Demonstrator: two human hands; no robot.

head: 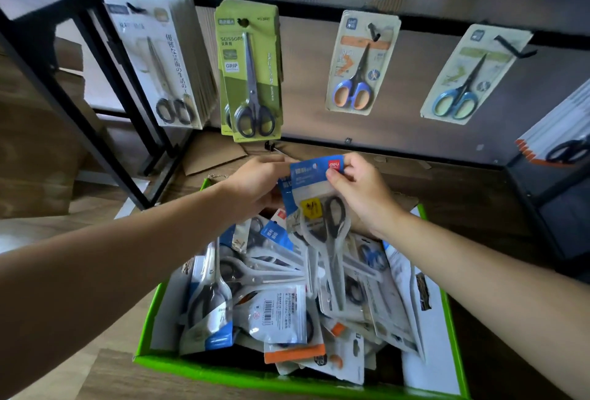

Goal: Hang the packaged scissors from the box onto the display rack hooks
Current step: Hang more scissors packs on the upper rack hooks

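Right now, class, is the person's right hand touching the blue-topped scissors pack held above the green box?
Touching. The head view shows the right hand pinching the blue top of the scissors pack, with the thumb lying flat on the card and no gap.

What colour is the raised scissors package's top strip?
Scissors package: blue strip, red logo; head view.

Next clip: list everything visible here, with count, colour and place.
held pack: one, blue-topped, above the box's far end
box: one, green, bottom centre
loose packs: many, mostly white and blue, in the box
white packs: stack, white, leftmost hook
green packs: several, green, second hook
orange-handled pack: one, beige, third hook
teal-handled pack: one, beige, fourth hook
bare hook: one, black, below the green packs
left hand: one, grips the held pack's left edge
right hand: one, pinches its top right
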